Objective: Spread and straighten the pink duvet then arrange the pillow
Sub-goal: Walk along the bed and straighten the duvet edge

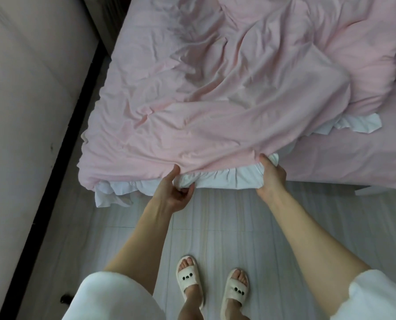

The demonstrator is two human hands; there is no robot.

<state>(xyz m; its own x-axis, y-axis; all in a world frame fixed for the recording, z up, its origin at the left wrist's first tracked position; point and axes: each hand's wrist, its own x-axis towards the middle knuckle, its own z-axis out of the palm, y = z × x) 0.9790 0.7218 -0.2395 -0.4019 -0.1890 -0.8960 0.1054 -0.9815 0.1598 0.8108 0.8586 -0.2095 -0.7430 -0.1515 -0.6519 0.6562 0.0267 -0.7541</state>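
Head view: left hand [177, 192] and right hand [272, 174] pinch the crumpled pink fabric duvet's [215, 93] white-frilled edge; spreading under way, next an even pull likely.

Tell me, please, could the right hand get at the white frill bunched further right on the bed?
Probably yes: the right hand grips the duvet edge, and nothing lies between it and that frill.

Pink duvet [227, 93] runs off top & right edges; right hand [272, 173] fingers buried in white frill [224, 179]; pillow can't be told apart
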